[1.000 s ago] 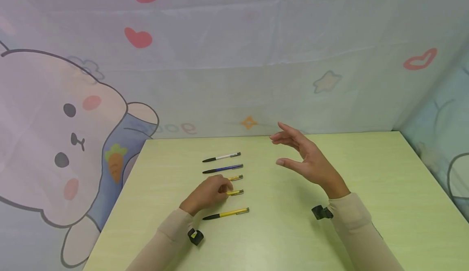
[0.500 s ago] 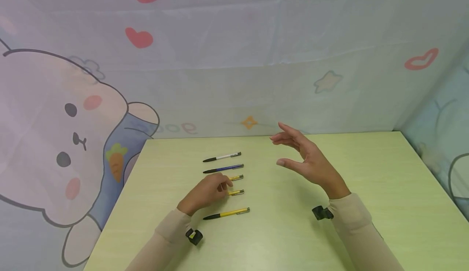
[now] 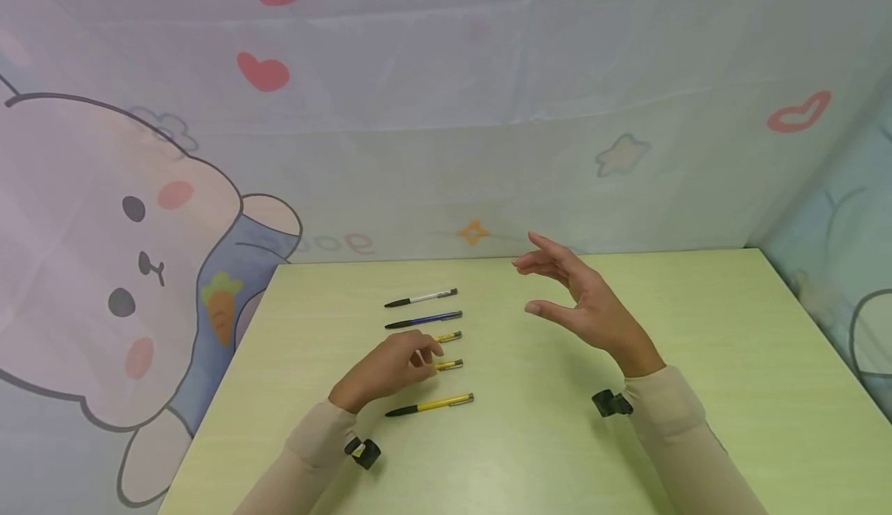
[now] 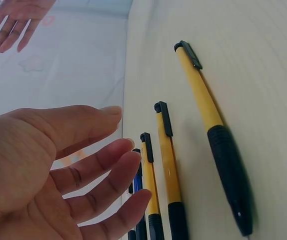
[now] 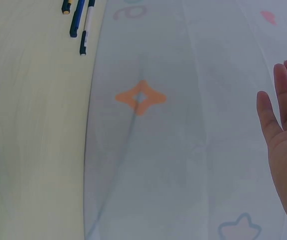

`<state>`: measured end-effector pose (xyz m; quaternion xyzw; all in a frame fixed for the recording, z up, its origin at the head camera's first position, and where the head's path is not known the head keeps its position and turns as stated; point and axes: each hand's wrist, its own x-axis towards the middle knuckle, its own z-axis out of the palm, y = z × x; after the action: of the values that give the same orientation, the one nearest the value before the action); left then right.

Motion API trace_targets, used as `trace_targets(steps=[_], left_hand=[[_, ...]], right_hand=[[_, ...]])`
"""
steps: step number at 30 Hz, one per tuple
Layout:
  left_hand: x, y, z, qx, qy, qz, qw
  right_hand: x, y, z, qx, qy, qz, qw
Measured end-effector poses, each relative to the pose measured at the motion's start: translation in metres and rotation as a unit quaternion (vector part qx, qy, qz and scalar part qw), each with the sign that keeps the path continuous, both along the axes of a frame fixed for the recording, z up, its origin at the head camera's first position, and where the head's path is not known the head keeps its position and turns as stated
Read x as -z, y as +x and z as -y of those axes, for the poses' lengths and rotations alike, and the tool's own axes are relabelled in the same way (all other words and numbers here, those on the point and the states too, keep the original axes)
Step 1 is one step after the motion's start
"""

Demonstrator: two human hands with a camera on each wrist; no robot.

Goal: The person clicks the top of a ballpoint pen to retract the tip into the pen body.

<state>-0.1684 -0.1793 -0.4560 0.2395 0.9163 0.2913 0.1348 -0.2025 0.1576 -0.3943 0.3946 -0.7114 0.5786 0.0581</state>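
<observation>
The step in hand looks like the left hand (image 3: 390, 368) settling over the row of five pens on the green table (image 3: 697, 329). To do it well, the person would do best to come down on one barrel only, with thumb and forefinger on opposite sides near the middle, since the pens lie close and parallel and a broad touch would roll a neighbour out of line.

In the head view the left hand lies over the dark ends of the two middle yellow pens: the upper yellow pen (image 3: 449, 337) shows at about 2 o'clock from the knuckles, the lower middle yellow pen (image 3: 449, 364) at 3 o'clock. The nearest yellow pen (image 3: 432, 404) lies apart at 5 o'clock, the blue pen (image 3: 425, 319) at 1 o'clock, and the white pen (image 3: 423, 297) beyond it at 12 to 1 o'clock. The left wrist view shows the fingers (image 4: 103, 170) loosely spread and holding nothing; whether a fingertip touches a pen cannot be told, as the hand hides the contact.

The right hand (image 3: 585, 302) is raised above the table, well apart at 3 o'clock from the pens, fingers extended and empty
</observation>
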Motion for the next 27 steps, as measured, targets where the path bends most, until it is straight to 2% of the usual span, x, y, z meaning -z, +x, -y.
trace_targets(steps=[8,15,23,27], left_hand=[[-0.002,0.004,0.001,0.004,0.005,0.013,0.9999],[0.0,0.01,0.0,0.004,0.007,0.019,0.9998],[0.004,0.015,-0.001,0.009,0.006,0.015,0.9998],[0.006,0.017,-0.002,0.014,0.005,0.011,0.9998]], right_hand=[[0.005,-0.005,-0.002,0.001,0.0,-0.005,1.0],[0.004,-0.003,-0.003,0.004,0.003,0.001,1.0],[-0.013,0.012,0.0,0.01,0.002,0.005,1.0],[-0.015,0.013,-0.001,0.011,0.001,-0.002,1.0]])
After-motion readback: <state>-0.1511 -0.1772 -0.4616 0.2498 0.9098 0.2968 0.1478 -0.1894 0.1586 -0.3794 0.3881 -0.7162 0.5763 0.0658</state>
